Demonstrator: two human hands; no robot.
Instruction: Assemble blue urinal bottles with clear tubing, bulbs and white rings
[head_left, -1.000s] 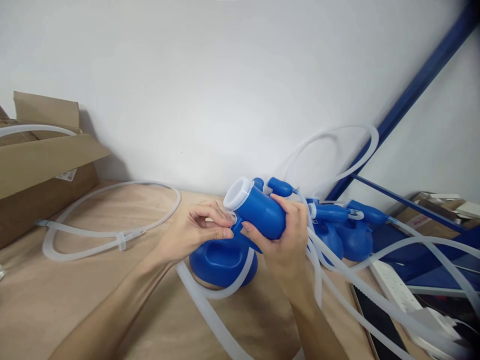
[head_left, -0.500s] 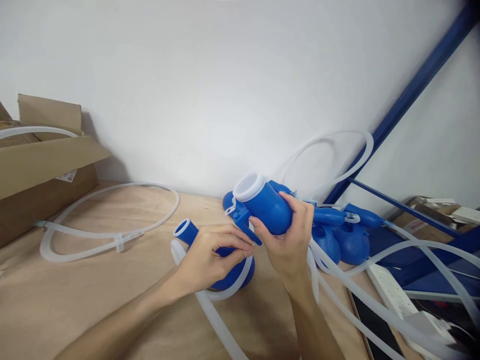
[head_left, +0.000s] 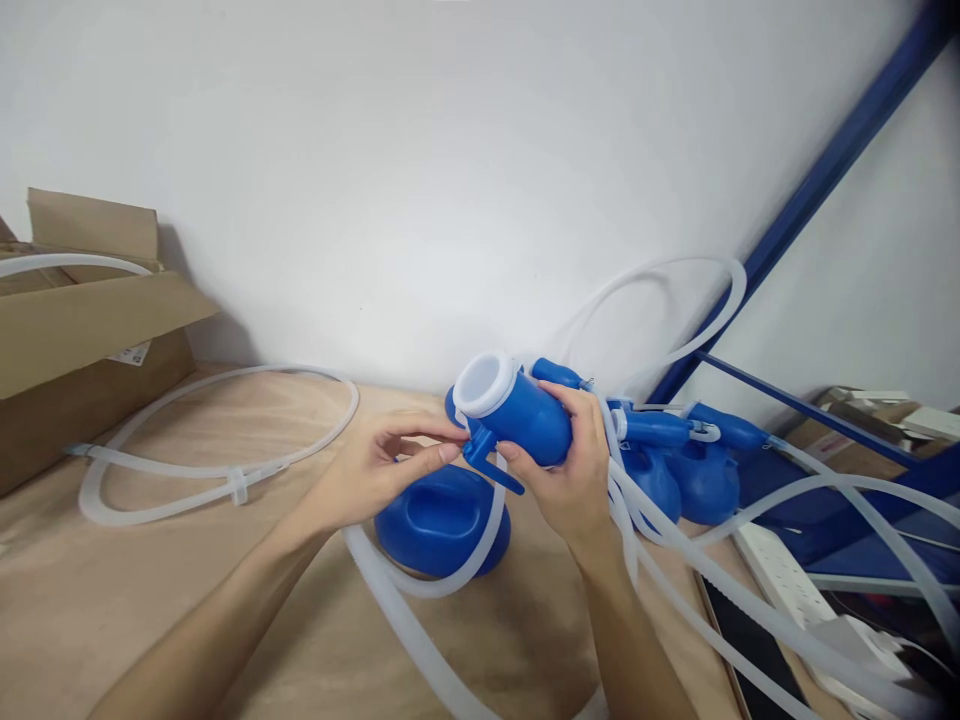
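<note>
One blue cylindrical cup [head_left: 534, 420] is up off the table, its long axis slanting so that the mouth, with its white rim [head_left: 507, 385], faces up and to the left while the closed end points right, into the palm. Nearer to it is the right hand [head_left: 574, 490], wrapped round that closed end with the fingers over the top and the thumb along the near side. Below the mouth, on the cup's left, sits a small blue clip [head_left: 482, 447], its arm slanting down to the right; the left hand [head_left: 367, 470] meets it from the left, thumb and forefinger drawn close at its edge (whether they pinch anything, I cannot tell). Under the clip stands a blue bottle with a recessed handle [head_left: 431, 515], and translucent tubing [head_left: 420, 628] curves in front of it. Farther out, a tubing coil [head_left: 150, 514] lies to the left by a cardboard box [head_left: 97, 385], with more blue bottles [head_left: 701, 485] to the right.
</note>
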